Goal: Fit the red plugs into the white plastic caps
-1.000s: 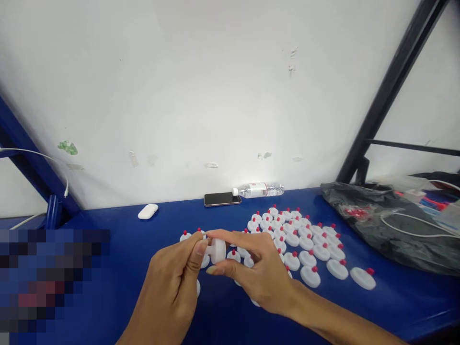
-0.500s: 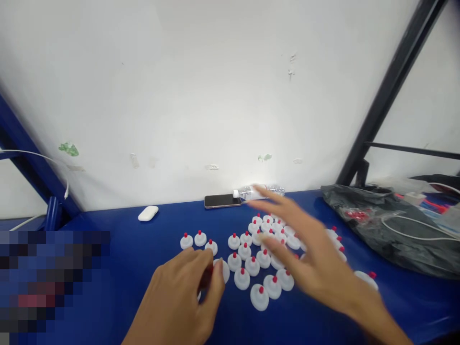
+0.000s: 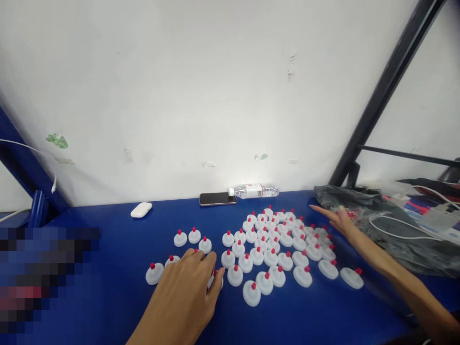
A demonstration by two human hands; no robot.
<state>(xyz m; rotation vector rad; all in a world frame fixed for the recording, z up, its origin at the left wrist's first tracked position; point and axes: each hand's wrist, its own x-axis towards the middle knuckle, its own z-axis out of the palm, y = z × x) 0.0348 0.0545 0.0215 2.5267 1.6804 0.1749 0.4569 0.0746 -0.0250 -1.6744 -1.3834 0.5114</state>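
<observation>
My left hand (image 3: 192, 282) is low over the blue table, its thumb and fingers closed round a white dome-shaped cap with a red tip (image 3: 215, 280); the hand partly hides it. Two similar caps sit beside its wrist, among them a white cap (image 3: 154, 274). To the right spreads a large group of the same red-tipped white caps (image 3: 264, 283), standing tip up. My right hand (image 3: 339, 221) is stretched out with fingers apart and nothing visible in it. It hovers by a clear bag of small red pieces (image 3: 351, 213) on dark plastic sheeting.
Along the wall lie a white case (image 3: 141, 210), a phone (image 3: 215, 199) and a clear water bottle (image 3: 253, 191). The dark plastic sheeting (image 3: 406, 251) covers the right side of the blue table (image 3: 118, 287), with a white cable across it. Metal posts rise at both sides.
My right hand has moved from above the caps to the right, over to the clear bag of red pieces. The left hand stays low at its cap; the view has shifted slightly.
</observation>
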